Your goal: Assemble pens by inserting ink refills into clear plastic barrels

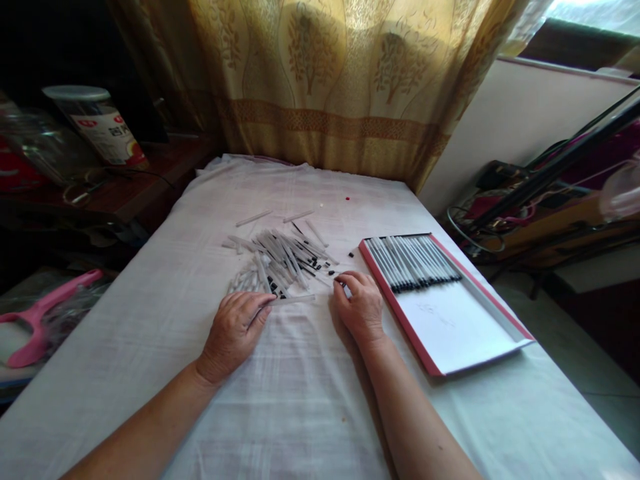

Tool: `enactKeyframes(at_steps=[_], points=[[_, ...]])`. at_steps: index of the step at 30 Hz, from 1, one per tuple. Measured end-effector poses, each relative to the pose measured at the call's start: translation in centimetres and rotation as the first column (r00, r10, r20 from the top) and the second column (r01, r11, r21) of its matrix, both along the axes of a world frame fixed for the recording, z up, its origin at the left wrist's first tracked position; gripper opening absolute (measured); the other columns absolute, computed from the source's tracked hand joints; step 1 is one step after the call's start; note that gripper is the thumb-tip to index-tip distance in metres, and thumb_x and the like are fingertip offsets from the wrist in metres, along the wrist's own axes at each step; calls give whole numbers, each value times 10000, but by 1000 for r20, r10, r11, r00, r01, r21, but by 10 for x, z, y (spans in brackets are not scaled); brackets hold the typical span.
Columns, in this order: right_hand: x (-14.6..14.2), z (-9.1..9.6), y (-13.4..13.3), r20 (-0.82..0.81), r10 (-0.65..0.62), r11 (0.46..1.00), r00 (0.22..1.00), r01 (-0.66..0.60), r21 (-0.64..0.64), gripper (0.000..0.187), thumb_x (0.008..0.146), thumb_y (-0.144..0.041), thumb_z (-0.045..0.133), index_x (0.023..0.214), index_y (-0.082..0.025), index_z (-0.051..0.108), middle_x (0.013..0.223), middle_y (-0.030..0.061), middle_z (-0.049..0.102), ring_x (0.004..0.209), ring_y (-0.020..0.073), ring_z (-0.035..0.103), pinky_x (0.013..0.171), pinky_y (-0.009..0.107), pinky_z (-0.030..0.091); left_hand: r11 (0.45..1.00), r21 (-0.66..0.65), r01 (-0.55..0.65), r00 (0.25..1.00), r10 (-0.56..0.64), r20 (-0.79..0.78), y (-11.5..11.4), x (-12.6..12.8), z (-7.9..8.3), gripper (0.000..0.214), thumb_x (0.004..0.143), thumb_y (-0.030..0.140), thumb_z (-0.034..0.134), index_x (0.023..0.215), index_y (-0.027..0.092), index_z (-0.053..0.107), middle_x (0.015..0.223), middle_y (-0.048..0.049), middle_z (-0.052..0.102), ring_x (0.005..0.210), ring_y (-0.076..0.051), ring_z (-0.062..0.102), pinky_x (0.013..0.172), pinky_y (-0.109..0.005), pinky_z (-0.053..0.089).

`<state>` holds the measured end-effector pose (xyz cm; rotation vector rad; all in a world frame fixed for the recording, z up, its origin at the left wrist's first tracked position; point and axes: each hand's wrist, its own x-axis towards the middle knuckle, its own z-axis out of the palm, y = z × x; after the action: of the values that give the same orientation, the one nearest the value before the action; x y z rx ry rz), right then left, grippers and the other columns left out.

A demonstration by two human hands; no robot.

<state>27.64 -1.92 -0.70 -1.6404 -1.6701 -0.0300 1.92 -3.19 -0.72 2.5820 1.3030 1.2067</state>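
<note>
My left hand [235, 333] is closed, thumb and forefinger pinching one end of a translucent pen barrel [295, 299] that points right. My right hand [359, 303] is closed too, its fingertips together on a small dark piece, partly hidden, that I cannot make out. Between and beyond the hands lies a loose pile of pen parts [280, 253]: clear barrels, dark refills and small black plugs. A few black plugs [331, 272] lie close to my right fingertips. To the right, a shallow red-edged box [435, 333] holds a row of pens [413, 260] with black ends toward me.
A white cloth [280, 413] covers the table. A red bit [347, 199] lies near the far side, before a gold curtain [320, 80]. At left are a lidded plastic jar [107, 130] and a pink-handled thing [45, 317]. A dark metal frame [560, 160] stands at right.
</note>
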Motion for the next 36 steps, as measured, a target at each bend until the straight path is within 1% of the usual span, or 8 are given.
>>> enactKeyframes(at_steps=[3, 4, 6, 8, 9, 11, 17, 36], points=[[6, 6, -6, -357, 8, 992, 934, 39, 124, 131, 848, -284, 597, 847, -203, 701, 914, 78, 736, 884, 224, 663, 783, 363, 521, 1000, -12, -28, 999, 28, 25, 1, -1, 0, 177, 963, 259, 518, 1066, 215, 655, 932, -36, 738, 873, -201, 681, 813, -338, 507], [8, 9, -8, -503, 4, 988, 864, 74, 133, 136, 846, -305, 601, 855, -199, 686, 909, 75, 740, 848, 211, 677, 725, 341, 534, 999, -14, -36, 999, 36, 35, 1, -1, 0, 179, 962, 260, 519, 1062, 213, 660, 933, -38, 739, 874, -201, 681, 816, -337, 510], [9, 16, -12, -758, 0, 985, 652, 130, 111, 155, 839, -338, 612, 869, -190, 650, 882, 62, 748, 732, 178, 691, 587, 281, 527, 999, -20, -47, 997, 48, 55, 1, -2, 0, 183, 959, 264, 522, 1059, 212, 666, 940, -40, 741, 878, -200, 683, 839, -339, 516], [8, 24, -16, -896, 16, 985, 445, 148, 91, 162, 816, -341, 633, 861, -185, 619, 817, 40, 750, 614, 144, 679, 486, 224, 491, 998, -24, -54, 996, 56, 67, 1, -2, 0, 188, 957, 267, 524, 1060, 210, 671, 944, -42, 743, 877, -199, 684, 856, -342, 520], [7, 27, -18, -926, 28, 985, 376, 150, 91, 164, 800, -334, 646, 854, -183, 609, 782, 29, 748, 572, 131, 670, 458, 205, 479, 998, -26, -57, 996, 58, 69, 1, -2, 0, 189, 956, 268, 525, 1059, 209, 672, 945, -43, 743, 878, -199, 684, 859, -344, 522], [4, 33, -20, -950, 49, 982, 309, 157, 102, 166, 773, -317, 668, 842, -179, 606, 737, 14, 742, 537, 116, 663, 440, 184, 478, 998, -26, -56, 996, 58, 71, 1, -2, 1, 187, 953, 265, 529, 1056, 208, 675, 945, -43, 744, 879, -200, 684, 861, -345, 523], [-2, 42, -20, -968, 63, 968, 244, 220, 119, 166, 763, -309, 678, 834, -178, 606, 744, 9, 749, 564, 112, 690, 455, 170, 510, 999, -31, -36, 996, 38, 75, 1, -1, 2, 181, 948, 255, 533, 1052, 212, 674, 935, -40, 741, 873, -198, 682, 857, -344, 520], [-5, 41, -20, -974, 41, 977, 221, 197, 86, 197, 740, -327, 697, 828, -186, 593, 748, 13, 746, 576, 125, 699, 454, 178, 520, 997, -66, -41, 997, 45, 70, 0, -2, 3, 189, 953, 267, 515, 1035, 217, 678, 927, -42, 745, 875, -201, 683, 862, -360, 527]])
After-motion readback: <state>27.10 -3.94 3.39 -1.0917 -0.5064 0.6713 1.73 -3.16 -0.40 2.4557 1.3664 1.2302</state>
